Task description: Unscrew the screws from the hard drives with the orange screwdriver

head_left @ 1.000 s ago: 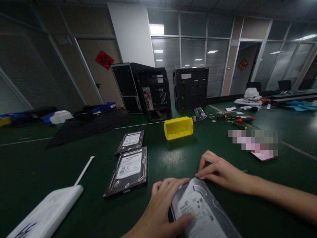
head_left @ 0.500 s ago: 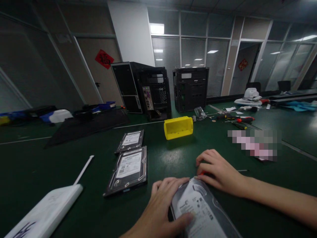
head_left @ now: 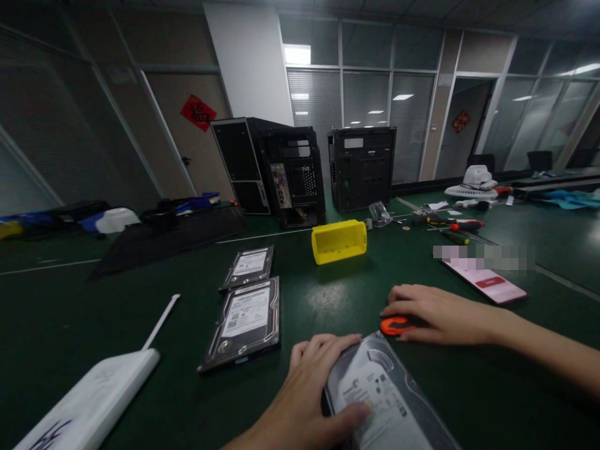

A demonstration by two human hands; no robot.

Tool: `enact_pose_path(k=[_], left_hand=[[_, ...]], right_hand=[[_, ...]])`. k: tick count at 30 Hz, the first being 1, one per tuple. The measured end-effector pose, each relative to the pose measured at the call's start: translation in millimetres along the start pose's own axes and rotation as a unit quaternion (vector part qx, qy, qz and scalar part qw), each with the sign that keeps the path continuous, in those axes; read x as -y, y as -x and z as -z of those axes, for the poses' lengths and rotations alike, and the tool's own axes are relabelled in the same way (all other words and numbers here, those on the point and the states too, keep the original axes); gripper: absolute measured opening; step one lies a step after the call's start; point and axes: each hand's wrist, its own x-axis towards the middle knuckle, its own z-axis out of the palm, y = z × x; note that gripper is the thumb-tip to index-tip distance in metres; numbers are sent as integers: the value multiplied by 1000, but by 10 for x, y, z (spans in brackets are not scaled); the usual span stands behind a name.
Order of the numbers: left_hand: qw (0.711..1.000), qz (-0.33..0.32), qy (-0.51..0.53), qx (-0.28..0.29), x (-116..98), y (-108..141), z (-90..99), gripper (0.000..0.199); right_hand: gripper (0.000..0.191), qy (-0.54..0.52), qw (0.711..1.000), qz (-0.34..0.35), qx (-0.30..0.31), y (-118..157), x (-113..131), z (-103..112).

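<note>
One hard drive (head_left: 382,394) lies label up on the green table (head_left: 332,303) right in front of me, its near end cut off by the bottom of my view. My left hand (head_left: 312,400) grips it, four fingers along its left side and far corner, the thumb pressed on the label. Just beyond that corner, my right hand (head_left: 435,315) curls over one orange-and-black handle (head_left: 390,326), fingers on its far side and thumb on the near side; whether they have closed firmly on it, I cannot tell.

To the left are two more drives: a nearer drive (head_left: 247,315) and a farther drive (head_left: 250,262), both label up, one just behind the other. One white device (head_left: 89,400) with one thin rod (head_left: 160,322) sticking out sits at my lower left.

Past my hands, one yellow bin (head_left: 340,244) lies with its opening toward me. To the right is one phone (head_left: 497,284), its pink screen partly pixelated, and beyond it several hand tools (head_left: 464,225), too crowded to count. At the back, one black computer case (head_left: 362,169) stands apart on the right; whether the black casing (head_left: 239,165) left of it is one case or two, I cannot tell.
</note>
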Motion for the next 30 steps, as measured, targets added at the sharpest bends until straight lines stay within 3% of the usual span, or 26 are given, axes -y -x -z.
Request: enact_pose_path(k=[2, 5, 8, 10, 13, 26, 28, 30], left_hand=[[1000, -11, 2, 16, 21, -22, 20, 65], [999, -41, -9, 31, 31, -88, 48, 62], [998, -58, -25, 30, 10, -183, 59, 58], [997, -60, -33, 31, -3, -242, 59, 56], [996, -68, -35, 37, -4, -296, 60, 53], [996, -74, -43, 32, 2, -278, 59, 52], [996, -73, -39, 30, -10, -279, 61, 51], [996, -71, -33, 31, -25, -279, 66, 51]], right_hand=[[31, -26, 1000, -2, -12, 0, -16, 108], [29, -105, 983, -8, -150, -103, 33, 274], [30, -252, 921, 17, -296, -263, 110, 380], [32, -328, 878, 46, -345, -337, 149, 389], [35, -369, 854, 63, -361, -359, 186, 338], [42, -390, 868, 37, -304, -294, 245, 291], [37, -430, 853, 33, -295, -298, 293, 293], [24, -477, 820, 22, -316, -339, 344, 290]])
